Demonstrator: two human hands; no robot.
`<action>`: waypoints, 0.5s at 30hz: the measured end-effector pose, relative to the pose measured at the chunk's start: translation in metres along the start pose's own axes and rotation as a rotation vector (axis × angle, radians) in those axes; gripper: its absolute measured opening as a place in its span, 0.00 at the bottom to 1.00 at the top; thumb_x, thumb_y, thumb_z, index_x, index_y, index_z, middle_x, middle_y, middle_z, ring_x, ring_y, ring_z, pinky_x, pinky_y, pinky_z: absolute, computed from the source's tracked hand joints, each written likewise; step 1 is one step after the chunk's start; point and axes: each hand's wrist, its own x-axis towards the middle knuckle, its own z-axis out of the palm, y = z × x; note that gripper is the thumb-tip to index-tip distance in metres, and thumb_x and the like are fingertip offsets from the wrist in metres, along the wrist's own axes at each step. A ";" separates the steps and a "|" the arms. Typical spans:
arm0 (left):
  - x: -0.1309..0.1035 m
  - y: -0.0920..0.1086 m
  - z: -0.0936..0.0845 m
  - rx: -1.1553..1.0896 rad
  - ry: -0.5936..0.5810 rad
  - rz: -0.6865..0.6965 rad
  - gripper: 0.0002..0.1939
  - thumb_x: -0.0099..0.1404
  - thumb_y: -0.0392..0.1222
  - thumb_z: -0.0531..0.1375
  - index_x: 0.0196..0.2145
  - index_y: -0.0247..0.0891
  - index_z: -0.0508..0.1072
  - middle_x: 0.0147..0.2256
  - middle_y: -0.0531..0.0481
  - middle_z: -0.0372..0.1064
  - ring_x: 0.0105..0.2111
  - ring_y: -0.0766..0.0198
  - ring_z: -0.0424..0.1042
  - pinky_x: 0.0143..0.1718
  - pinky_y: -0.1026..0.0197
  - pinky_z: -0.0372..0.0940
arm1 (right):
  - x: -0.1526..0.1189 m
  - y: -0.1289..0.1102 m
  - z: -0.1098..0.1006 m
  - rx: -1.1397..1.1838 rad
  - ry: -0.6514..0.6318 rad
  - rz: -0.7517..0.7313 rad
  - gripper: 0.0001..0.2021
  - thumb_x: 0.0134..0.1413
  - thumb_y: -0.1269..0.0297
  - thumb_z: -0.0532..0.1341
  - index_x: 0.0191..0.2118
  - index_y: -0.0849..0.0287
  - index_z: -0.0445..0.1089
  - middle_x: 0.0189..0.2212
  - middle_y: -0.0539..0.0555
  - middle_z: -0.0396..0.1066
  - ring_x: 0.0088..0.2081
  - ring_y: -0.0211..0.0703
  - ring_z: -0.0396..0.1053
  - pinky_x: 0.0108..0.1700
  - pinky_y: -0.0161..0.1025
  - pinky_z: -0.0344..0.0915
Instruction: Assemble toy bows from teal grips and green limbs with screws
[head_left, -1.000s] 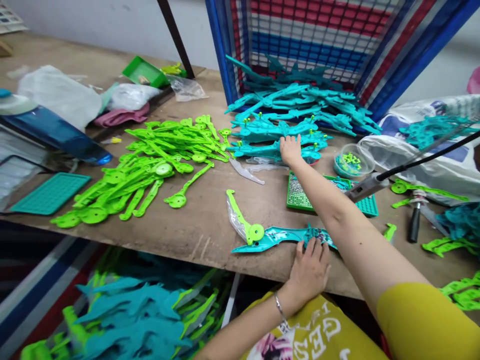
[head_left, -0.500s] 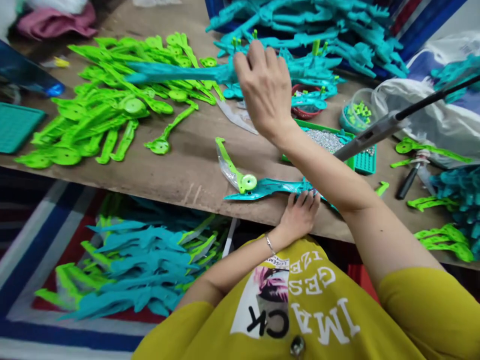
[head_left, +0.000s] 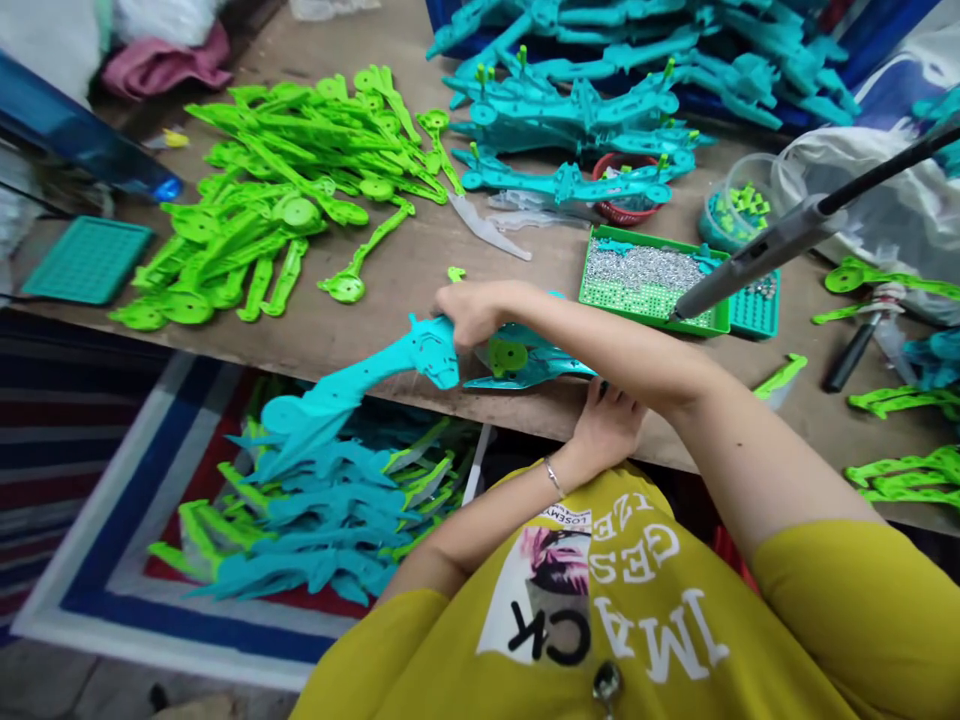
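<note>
My right hand [head_left: 472, 312] is closed around one end of a long teal plastic part [head_left: 352, 378], which slants down to the left past the table's front edge. Behind the right forearm, another teal plastic part [head_left: 517, 375] lies along that edge, with a round-ended green piece [head_left: 508, 355] on it. My left hand [head_left: 609, 422] has its fingers curled over this second part, close to my shirt; the forearm covers some of the part. Below the table, teal and green pieces [head_left: 322, 520] lie piled in an open container.
A heap of green pieces [head_left: 285, 170] covers the table's left. Teal parts [head_left: 570, 110] are stacked at the back. A green tray [head_left: 652, 280] holds small metal bits, with a hanging screwdriver-like tool [head_left: 742, 258] above it. A screwdriver [head_left: 851, 350] lies at right.
My right hand has come down from the back stack toward the front left, carrying the teal plastic part to the table edge. My left hand stays on the other part.
</note>
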 end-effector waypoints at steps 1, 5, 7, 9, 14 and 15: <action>0.000 0.000 -0.001 -0.001 -0.001 0.001 0.20 0.76 0.40 0.49 0.61 0.39 0.71 0.54 0.40 0.73 0.59 0.47 0.64 0.64 0.41 0.56 | 0.002 0.002 0.000 0.014 -0.018 0.010 0.08 0.44 0.74 0.69 0.35 0.65 0.77 0.25 0.48 0.76 0.27 0.36 0.68 0.29 0.34 0.59; 0.001 -0.001 -0.007 -0.011 -0.019 0.006 0.19 0.76 0.41 0.50 0.58 0.40 0.73 0.55 0.41 0.72 0.59 0.47 0.64 0.62 0.40 0.56 | -0.003 0.012 -0.007 -0.004 -0.011 0.020 0.10 0.46 0.74 0.68 0.38 0.67 0.76 0.29 0.52 0.76 0.31 0.38 0.68 0.32 0.36 0.59; 0.002 -0.002 -0.009 -0.017 -0.033 0.007 0.18 0.75 0.41 0.51 0.57 0.40 0.73 0.54 0.40 0.73 0.58 0.46 0.64 0.61 0.40 0.57 | -0.014 0.014 -0.011 -0.004 0.052 0.030 0.11 0.46 0.74 0.67 0.40 0.66 0.75 0.32 0.54 0.76 0.32 0.40 0.68 0.34 0.37 0.59; 0.002 -0.002 -0.009 -0.018 -0.044 0.001 0.17 0.75 0.41 0.52 0.54 0.38 0.75 0.51 0.39 0.74 0.58 0.46 0.65 0.60 0.41 0.58 | -0.034 0.014 -0.013 0.016 0.152 0.033 0.14 0.47 0.75 0.66 0.42 0.63 0.73 0.36 0.55 0.76 0.35 0.42 0.68 0.36 0.38 0.59; 0.004 -0.003 -0.001 -0.033 -0.082 -0.064 0.15 0.74 0.41 0.53 0.49 0.39 0.78 0.45 0.39 0.77 0.54 0.45 0.69 0.61 0.38 0.57 | -0.134 0.009 -0.009 0.100 0.317 0.145 0.16 0.50 0.72 0.61 0.47 0.59 0.68 0.41 0.55 0.74 0.40 0.46 0.67 0.40 0.38 0.55; 0.004 -0.004 0.001 -0.039 -0.083 -0.068 0.15 0.74 0.40 0.53 0.50 0.39 0.78 0.45 0.39 0.77 0.54 0.44 0.69 0.60 0.37 0.57 | -0.160 0.011 -0.007 0.113 0.322 0.200 0.16 0.50 0.71 0.61 0.47 0.59 0.68 0.40 0.54 0.74 0.40 0.46 0.67 0.40 0.38 0.55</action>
